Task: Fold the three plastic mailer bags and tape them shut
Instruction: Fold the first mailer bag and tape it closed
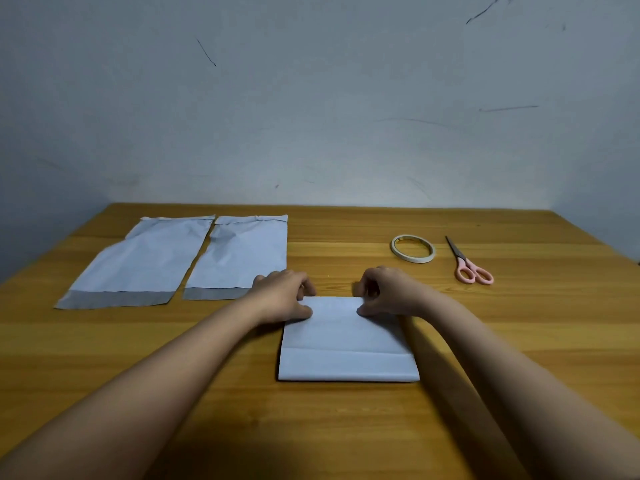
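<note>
The folded mailer bag [346, 341] is pinched at its far edge by both hands, left hand [282, 299] and right hand [388, 292], fingers clamped on it, probably. Left of it, two bags are left flat. Corners should be squared before creasing.

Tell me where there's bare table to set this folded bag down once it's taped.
Bare wood lies between the right flat bag and the tape roll, right of the scissors, and along the table's near edge below the folded bag. The far left is crowded: the left flat bag lies close beside the other.
</note>
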Available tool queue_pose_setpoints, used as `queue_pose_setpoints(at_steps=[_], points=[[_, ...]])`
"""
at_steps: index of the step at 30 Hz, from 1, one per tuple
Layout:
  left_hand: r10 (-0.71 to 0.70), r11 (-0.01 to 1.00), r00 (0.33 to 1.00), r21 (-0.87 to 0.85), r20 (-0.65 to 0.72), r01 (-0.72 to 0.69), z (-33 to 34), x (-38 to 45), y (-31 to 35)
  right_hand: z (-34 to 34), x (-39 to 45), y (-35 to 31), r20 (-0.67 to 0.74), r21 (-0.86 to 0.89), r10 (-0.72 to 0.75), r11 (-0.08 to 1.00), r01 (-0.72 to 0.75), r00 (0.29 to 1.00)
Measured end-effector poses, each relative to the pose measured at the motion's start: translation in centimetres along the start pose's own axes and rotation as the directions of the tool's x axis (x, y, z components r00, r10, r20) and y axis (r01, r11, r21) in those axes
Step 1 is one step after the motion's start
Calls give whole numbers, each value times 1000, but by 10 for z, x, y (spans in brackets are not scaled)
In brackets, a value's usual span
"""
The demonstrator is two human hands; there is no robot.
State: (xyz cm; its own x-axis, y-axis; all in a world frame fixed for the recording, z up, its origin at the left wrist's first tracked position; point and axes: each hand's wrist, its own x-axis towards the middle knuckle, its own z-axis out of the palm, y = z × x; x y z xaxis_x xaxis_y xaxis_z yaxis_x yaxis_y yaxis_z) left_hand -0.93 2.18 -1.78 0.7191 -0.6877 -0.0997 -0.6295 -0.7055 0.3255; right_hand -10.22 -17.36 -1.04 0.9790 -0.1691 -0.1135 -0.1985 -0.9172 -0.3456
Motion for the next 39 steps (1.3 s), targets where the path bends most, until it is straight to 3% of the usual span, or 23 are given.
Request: queue_pose_setpoints(at_steps=[14,19,22,29,33,36,39], points=[[68,995,997,-67,-39,-71,3,-4,-1,9,-10,4,-86,-23,-108,994,107,990],[35,953,996,-297,-88,-60,8,-4,-7,11,-11,7,-92,-52,-126,991,122,988],[27,945,989,-318,-146,-72,12,-5,-9,15,-12,10,-160,-57,-141,989,134,977],[151,972,934,-122,-325,-200,15,-9,-6,20,-17,14,-403,-191,-304,950,246,863],[346,938,855,126,-386,-322,20,-11,-12,25,-22,17,-381,-404,-473,858,317,794],[458,888,794,238,-399,-393,23,-14,-18,28,-29,21,-351,-463,-553,804,374,756],[507,860,781,283,-366,-426,25,-19,-24,29,-35,25,-358,-478,-592,781,403,723]])
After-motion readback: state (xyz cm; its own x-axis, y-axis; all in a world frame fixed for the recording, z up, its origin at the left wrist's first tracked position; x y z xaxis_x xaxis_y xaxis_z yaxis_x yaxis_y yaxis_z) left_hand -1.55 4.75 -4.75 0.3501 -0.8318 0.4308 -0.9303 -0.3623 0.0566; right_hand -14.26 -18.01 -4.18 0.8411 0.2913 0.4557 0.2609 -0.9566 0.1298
